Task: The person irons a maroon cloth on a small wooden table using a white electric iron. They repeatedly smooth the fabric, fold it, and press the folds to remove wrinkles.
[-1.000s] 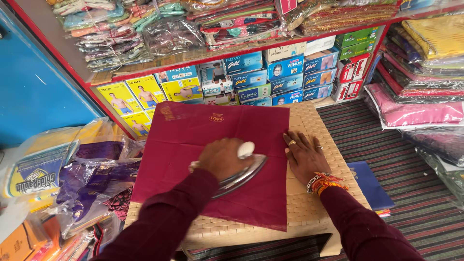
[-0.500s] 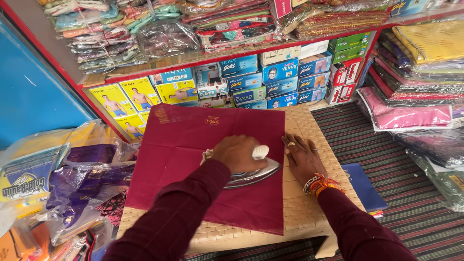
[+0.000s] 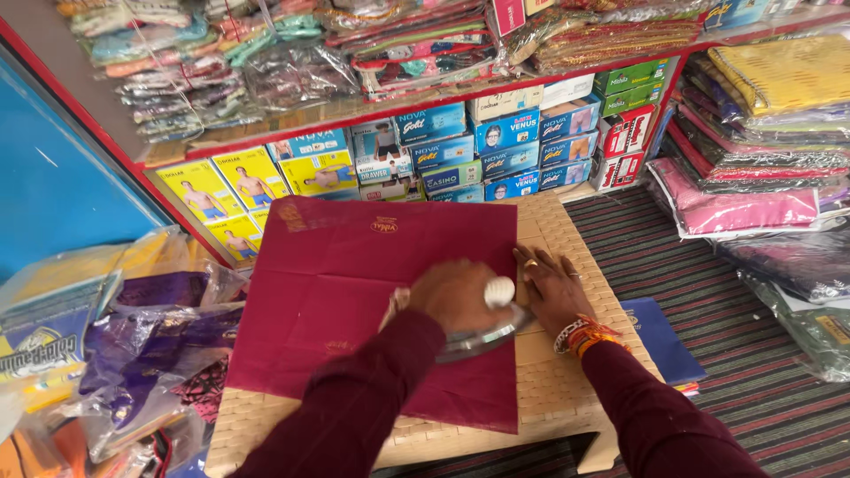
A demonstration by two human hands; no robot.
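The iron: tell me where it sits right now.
In the head view, the iron rests on the maroon cloth near its right edge, gripped by the left hand, with the right hand flat beside it.

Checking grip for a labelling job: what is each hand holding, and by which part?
Left hand grips the iron by its top handle; right hand holds nothing, flat on the maroon cloth.

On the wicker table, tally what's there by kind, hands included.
Maroon cloth: 1
Iron: 1
Hands: 2, left hand gripping the iron, right hand flat at the cloth's edge
Total: 4, all on the wicker table
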